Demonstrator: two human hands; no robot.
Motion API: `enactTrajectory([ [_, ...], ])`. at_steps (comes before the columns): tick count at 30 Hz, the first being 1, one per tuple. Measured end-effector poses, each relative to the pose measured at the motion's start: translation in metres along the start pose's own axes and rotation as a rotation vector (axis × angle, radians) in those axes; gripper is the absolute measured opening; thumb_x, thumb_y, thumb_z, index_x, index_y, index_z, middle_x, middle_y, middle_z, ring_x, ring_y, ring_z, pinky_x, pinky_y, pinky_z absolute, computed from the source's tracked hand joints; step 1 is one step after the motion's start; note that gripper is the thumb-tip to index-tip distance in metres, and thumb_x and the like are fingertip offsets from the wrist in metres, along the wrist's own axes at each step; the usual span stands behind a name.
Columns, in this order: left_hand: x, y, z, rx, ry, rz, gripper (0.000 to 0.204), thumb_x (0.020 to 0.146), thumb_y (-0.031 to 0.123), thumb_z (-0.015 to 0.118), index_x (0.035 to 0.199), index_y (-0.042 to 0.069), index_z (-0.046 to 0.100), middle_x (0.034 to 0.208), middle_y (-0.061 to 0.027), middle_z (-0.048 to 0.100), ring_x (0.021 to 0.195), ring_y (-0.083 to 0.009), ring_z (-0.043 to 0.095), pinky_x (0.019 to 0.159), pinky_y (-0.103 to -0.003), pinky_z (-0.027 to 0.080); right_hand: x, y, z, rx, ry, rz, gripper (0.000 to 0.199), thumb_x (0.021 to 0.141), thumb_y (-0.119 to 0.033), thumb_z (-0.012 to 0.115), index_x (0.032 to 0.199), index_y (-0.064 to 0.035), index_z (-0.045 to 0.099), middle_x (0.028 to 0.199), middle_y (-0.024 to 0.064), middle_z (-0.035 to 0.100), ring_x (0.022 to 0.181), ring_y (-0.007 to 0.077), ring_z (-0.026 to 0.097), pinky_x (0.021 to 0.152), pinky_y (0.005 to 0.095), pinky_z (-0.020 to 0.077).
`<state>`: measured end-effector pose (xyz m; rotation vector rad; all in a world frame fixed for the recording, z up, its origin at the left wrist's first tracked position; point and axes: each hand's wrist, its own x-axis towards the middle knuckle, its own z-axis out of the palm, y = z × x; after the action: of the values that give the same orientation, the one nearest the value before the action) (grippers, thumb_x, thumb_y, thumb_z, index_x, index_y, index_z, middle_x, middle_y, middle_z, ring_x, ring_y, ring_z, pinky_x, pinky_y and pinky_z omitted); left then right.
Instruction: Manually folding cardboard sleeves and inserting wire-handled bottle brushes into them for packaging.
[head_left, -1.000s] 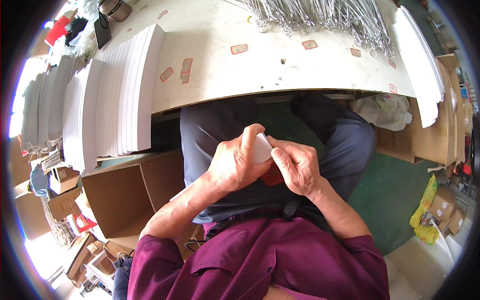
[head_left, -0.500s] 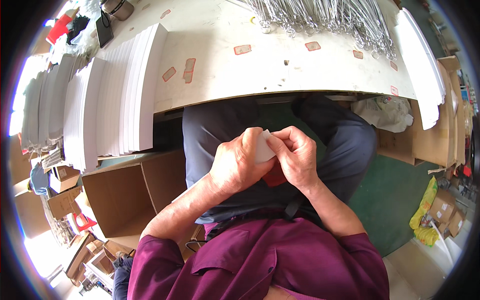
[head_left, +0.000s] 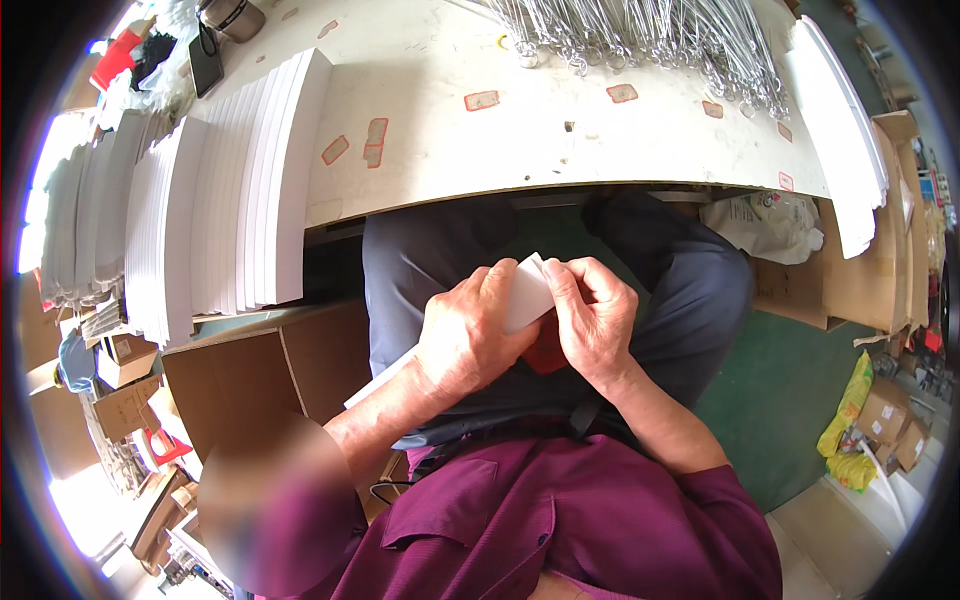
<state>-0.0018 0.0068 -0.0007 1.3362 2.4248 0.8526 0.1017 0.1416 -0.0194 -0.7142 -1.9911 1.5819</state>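
Observation:
Over my lap, both hands hold a long white cardboard piece (head_left: 529,296). My left hand (head_left: 467,328) is wrapped round its body. At the piece's far end, my right hand (head_left: 597,318) pinches an edge between thumb and fingers. The other end shows beside my left forearm, and the middle is hidden under the hand and wrist. Something red (head_left: 546,353) shows below the hands; its kind is hard to make out.
White cardboard pieces (head_left: 240,200) stand in a row on the table (head_left: 420,150) at left. Metal rods with ring ends (head_left: 650,50) lie at the back. More white pieces (head_left: 840,140) are at right. An open cardboard box (head_left: 235,385) sits at my left.
More of the white piece shows between my hands, and its far end now has a pointed corner. My right hand has shifted slightly to the right. A blurred patch covers my left elbow.

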Motion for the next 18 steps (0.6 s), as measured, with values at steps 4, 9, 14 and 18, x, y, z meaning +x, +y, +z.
enactTrajectory([
  [4,0.004,0.002,-0.003,-0.048,0.033,-0.011,0.055,0.076,0.02,0.085,0.121,-0.003,0.06,0.098,-0.0197,0.072,0.085,-0.0368,0.074,0.071,-0.044,0.063,-0.008,0.008,0.006,0.322,-0.028,0.023,0.032,0.101,-0.016,0.072,0.125,0.0041,0.071,0.092,0.0124,0.076,0.08,0.0065,0.067,0.071,0.024,0.0549],
  [9,0.005,0.0,-0.002,-0.034,0.062,0.007,0.052,0.077,0.02,0.082,0.119,-0.003,0.061,0.094,-0.019,0.071,0.082,-0.0362,0.074,0.067,-0.044,0.062,-0.009,0.007,0.004,0.1,-0.122,-0.114,0.044,0.1,-0.016,0.072,0.138,0.0037,0.062,0.101,0.0167,0.076,0.088,0.0145,0.073,0.074,0.0288,0.058],
  [14,0.007,-0.008,-0.001,-0.022,0.106,0.071,0.049,0.077,0.02,0.08,0.116,-0.004,0.061,0.09,-0.0184,0.071,0.078,-0.0346,0.074,0.064,-0.043,0.062,-0.004,0.002,0.004,-0.067,-0.168,-0.256,0.049,0.095,-0.011,0.076,0.139,0.0045,0.061,0.105,0.0199,0.075,0.085,0.0215,0.075,0.073,0.0308,0.059],
  [18,0.004,-0.007,-0.001,-0.006,0.112,0.042,0.049,0.078,0.021,0.079,0.117,-0.003,0.062,0.092,-0.0186,0.072,0.078,-0.0344,0.075,0.065,-0.044,0.062,-0.007,0.005,0.01,0.091,-0.193,-0.118,0.044,0.094,-0.004,0.074,0.136,0.0024,0.064,0.105,0.0166,0.076,0.089,0.0126,0.072,0.074,0.0286,0.0579],
])
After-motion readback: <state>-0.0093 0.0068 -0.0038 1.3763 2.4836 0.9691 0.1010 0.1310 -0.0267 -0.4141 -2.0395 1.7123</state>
